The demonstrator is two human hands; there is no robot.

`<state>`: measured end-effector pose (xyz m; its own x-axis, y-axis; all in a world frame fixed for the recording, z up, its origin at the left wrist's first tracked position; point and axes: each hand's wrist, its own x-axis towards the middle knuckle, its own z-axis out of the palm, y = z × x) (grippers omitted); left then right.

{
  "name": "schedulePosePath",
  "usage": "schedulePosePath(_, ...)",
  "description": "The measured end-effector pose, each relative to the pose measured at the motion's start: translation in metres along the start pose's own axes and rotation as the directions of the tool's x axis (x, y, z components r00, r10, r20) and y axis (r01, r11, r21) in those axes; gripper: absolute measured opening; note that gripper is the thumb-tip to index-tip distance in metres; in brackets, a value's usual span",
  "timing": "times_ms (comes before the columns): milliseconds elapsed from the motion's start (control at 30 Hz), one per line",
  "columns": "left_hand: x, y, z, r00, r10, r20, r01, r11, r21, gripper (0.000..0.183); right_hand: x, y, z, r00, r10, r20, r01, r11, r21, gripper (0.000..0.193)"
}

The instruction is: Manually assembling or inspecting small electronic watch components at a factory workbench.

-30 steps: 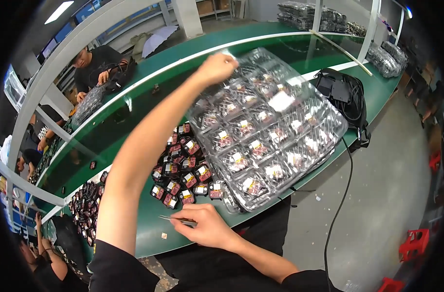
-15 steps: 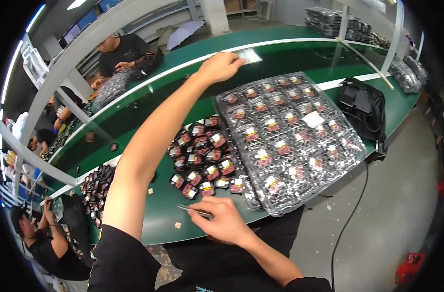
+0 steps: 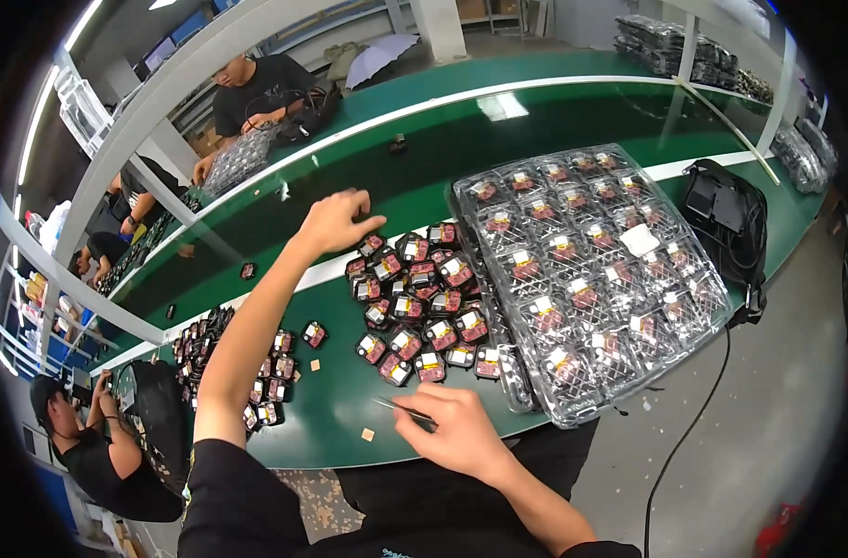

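Observation:
My left hand (image 3: 338, 221) is over the belt's near edge, beside a heap of small black square parts (image 3: 408, 305) with reddish faces and white patches. Its fingers are loosely bent and apart, and nothing shows in them. Low in front of me, my right hand (image 3: 456, 431) is closed on metal tweezers (image 3: 403, 409), their tips pointing left, just short of the heap. To the right of the heap lies a clear plastic blister tray (image 3: 587, 395), its pockets filled with similar parts. A white scrap (image 3: 640, 240) rests on top.
A green conveyor belt (image 3: 573, 121) runs behind the green worktable (image 3: 335, 409), carrying a dark part (image 3: 399, 142). More parts are piled at left (image 3: 200, 349). Beige squares (image 3: 368, 434) dot the table. A black bag (image 3: 721, 214) lies right. Co-workers (image 3: 266, 88) sit across and at left.
My left hand has drawn back from far over the belt, toward the left and nearer me. The right hand still holds the tweezers. The whole view has shifted slightly.

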<state>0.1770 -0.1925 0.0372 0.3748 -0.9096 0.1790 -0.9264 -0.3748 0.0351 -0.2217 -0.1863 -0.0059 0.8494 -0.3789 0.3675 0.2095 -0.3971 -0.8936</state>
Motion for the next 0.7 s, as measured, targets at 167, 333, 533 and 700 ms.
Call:
schedulePosePath(167,-0.052,-0.009,-0.006,0.997,0.034,-0.076,-0.034,0.999,0.009,0.029,0.004,-0.001,0.006,1.0,0.016,0.023,-0.017,0.999,0.028,0.016)
schedulePosePath(333,-0.068,-0.019,-0.009,0.999,0.021,-0.025,-0.025,0.979,-0.205,0.028,0.006,-0.003,0.007,0.997,0.053,0.051,-0.053,0.999,0.003,0.017)
schedulePosePath(533,-0.125,-0.056,-0.036,0.991,-0.123,-0.061,0.119,0.991,-0.063,0.029,0.006,-0.003,0.01,0.999,0.007,0.053,0.001,0.988,-0.155,0.016)
schedulePosePath(700,-0.173,-0.117,-0.026,0.961,-0.254,-0.107,0.258,0.966,0.028,0.031,0.011,-0.005,0.019,0.983,-0.164,0.087,0.183,0.941,-0.285,0.018)
